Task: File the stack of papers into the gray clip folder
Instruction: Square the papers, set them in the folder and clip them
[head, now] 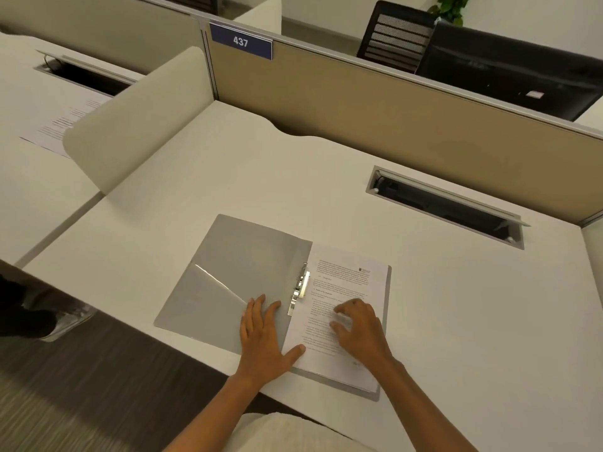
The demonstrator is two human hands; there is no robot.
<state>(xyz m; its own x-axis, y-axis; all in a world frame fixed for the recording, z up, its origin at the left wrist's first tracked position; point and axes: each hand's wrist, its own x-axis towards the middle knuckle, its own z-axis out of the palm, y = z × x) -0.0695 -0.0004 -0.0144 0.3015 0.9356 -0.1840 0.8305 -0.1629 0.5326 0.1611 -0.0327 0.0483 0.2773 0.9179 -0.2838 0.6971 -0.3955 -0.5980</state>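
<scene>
In the head view, both forearms are cut off by the lower frame edge, and the print on the stack of papers [342, 308] is too small to be read. A blue plate [240, 41] marked "437" is fixed to the partition behind the surface [456, 321]. The gray clip folder [228, 278] is spread open near the front edge of the surface; the papers are held in its right half, beside the metal clip [301, 283] at the spine. The left hand [264, 337] is laid flat, its grip open, across the spine, thumb on the papers. The right hand [359, 327] is rested on the papers with fingers curled loosely, nothing grasped.
</scene>
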